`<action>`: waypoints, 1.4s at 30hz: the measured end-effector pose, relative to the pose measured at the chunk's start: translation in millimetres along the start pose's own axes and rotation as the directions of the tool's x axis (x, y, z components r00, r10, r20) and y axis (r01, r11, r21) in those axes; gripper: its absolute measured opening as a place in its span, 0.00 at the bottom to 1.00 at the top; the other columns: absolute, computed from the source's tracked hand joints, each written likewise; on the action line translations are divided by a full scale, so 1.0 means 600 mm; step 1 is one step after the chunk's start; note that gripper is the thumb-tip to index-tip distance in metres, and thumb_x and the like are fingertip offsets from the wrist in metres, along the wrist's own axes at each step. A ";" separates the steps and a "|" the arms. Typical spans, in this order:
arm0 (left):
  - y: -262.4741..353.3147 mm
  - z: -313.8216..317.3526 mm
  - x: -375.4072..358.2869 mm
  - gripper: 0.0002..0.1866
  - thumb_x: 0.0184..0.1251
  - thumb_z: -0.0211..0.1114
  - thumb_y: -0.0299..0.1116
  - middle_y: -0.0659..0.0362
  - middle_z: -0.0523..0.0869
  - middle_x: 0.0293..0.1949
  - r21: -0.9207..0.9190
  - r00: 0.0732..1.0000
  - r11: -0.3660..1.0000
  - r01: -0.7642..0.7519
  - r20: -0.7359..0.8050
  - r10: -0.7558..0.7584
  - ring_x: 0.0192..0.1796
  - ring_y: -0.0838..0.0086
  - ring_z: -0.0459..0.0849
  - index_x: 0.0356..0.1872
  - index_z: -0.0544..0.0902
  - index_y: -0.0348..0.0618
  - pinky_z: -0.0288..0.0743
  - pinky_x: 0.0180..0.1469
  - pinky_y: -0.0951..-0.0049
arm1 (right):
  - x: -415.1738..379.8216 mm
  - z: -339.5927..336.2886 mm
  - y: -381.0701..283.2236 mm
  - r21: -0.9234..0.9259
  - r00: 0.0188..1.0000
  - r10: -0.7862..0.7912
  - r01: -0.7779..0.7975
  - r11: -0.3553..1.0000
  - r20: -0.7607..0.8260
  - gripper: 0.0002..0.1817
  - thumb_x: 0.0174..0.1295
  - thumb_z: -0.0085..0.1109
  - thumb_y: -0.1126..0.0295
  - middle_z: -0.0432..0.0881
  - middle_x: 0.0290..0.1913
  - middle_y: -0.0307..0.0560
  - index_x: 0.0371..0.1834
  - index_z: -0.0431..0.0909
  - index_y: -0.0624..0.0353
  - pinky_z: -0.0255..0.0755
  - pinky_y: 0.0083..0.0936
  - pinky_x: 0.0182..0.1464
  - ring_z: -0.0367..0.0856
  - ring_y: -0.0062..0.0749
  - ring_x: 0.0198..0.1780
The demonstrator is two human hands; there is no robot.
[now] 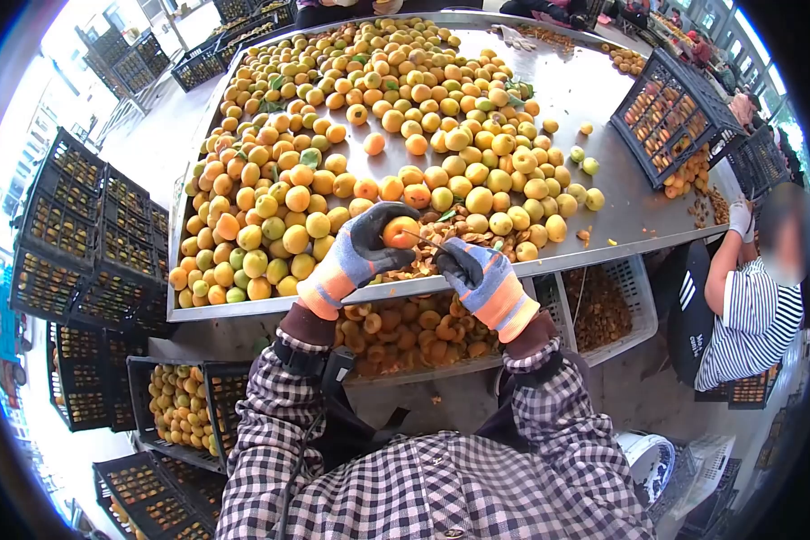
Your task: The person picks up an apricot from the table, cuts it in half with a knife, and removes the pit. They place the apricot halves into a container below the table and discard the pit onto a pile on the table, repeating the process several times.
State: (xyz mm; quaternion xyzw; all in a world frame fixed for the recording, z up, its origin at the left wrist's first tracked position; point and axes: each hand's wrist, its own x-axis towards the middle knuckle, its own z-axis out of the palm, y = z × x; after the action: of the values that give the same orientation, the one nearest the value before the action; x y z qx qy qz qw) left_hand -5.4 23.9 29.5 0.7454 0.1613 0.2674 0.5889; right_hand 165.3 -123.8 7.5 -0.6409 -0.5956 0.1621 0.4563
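My left hand [355,255], in a grey, orange and black-palmed glove, is closed around an orange apricot [400,232] above the near edge of the metal table. In my right hand [482,281], gloved the same way, is a small thin knife [430,243]; its handle is hidden in my fingers. The blade points left and reaches the apricot's side. Beneath and between the hands lies a heap of pits and scraps [463,232] on the table. Below the table edge, a crate of halved apricots [414,328] sits in front of me.
A large apricot pile [351,108] covers much of the metal table [549,99]. A basket of pits [598,310] stands below right. A tilted black crate [670,117] spills apricots at the right. Stacked crates [81,234] line the left. A co-worker [756,306] sits at right.
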 end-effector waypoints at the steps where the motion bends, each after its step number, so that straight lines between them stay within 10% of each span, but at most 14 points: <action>1: 0.000 -0.001 0.000 0.28 0.53 0.74 0.24 0.61 0.83 0.52 -0.041 1.000 0.999 0.010 0.017 -0.009 0.56 0.77 0.78 0.58 0.78 0.42 0.72 0.60 0.74 | 0.000 -0.002 0.000 0.000 1.000 0.000 0.000 1.000 -0.001 0.15 0.60 0.65 0.68 0.85 0.39 0.53 0.48 0.80 0.61 0.78 0.35 0.41 0.85 0.48 0.42; 3: 0.001 -0.007 0.001 0.28 0.53 0.74 0.24 0.62 0.83 0.52 0.022 1.000 1.000 -0.013 0.017 0.012 0.56 0.77 0.78 0.58 0.78 0.42 0.72 0.61 0.74 | -0.001 -0.005 -0.001 -0.032 0.998 0.006 -0.004 0.999 0.062 0.17 0.59 0.63 0.80 0.86 0.40 0.52 0.52 0.76 0.66 0.77 0.24 0.44 0.86 0.32 0.42; 10: -0.003 -0.009 -0.001 0.28 0.54 0.74 0.24 0.61 0.82 0.55 -0.221 0.999 0.975 0.006 0.036 0.001 0.57 0.77 0.77 0.59 0.77 0.40 0.71 0.62 0.73 | -0.004 -0.008 0.004 0.006 0.998 -0.064 0.064 0.998 0.015 0.17 0.59 0.64 0.81 0.86 0.40 0.51 0.52 0.76 0.66 0.78 0.23 0.45 0.86 0.30 0.42; 31: 0.021 0.003 -0.018 0.34 0.55 0.77 0.40 0.59 0.82 0.53 -0.358 0.989 0.930 0.078 0.147 -0.027 0.57 0.73 0.78 0.61 0.75 0.38 0.68 0.64 0.70 | -0.016 0.007 0.000 0.087 0.996 -0.030 0.022 0.996 0.089 0.21 0.57 0.64 0.82 0.85 0.44 0.51 0.55 0.74 0.66 0.77 0.25 0.49 0.86 0.36 0.46; 36: 0.029 0.009 -0.009 0.32 0.50 0.79 0.34 0.58 0.84 0.49 -0.044 0.996 0.997 -0.057 0.062 0.060 0.55 0.74 0.79 0.58 0.77 0.37 0.71 0.60 0.72 | -0.009 0.001 -0.030 0.061 0.999 -0.042 0.041 0.997 0.013 0.16 0.58 0.64 0.75 0.84 0.40 0.53 0.49 0.75 0.62 0.77 0.33 0.43 0.84 0.45 0.43; 42: 0.015 0.030 -0.016 0.33 0.53 0.77 0.45 0.54 0.83 0.52 -0.437 0.999 0.898 0.053 0.034 -0.042 0.59 0.68 0.80 0.56 0.78 0.35 0.71 0.64 0.67 | -0.008 0.034 -0.024 0.024 0.986 -0.133 0.136 0.990 -0.097 0.09 0.62 0.61 0.69 0.82 0.33 0.55 0.43 0.75 0.58 0.75 0.42 0.35 0.81 0.55 0.36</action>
State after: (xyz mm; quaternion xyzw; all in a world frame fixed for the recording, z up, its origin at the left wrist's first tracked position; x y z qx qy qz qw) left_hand -3.2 2.2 33.6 0.5931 0.1084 0.2735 0.7494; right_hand 139.9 -121.7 6.2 -0.5992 -0.6127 0.1093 0.5036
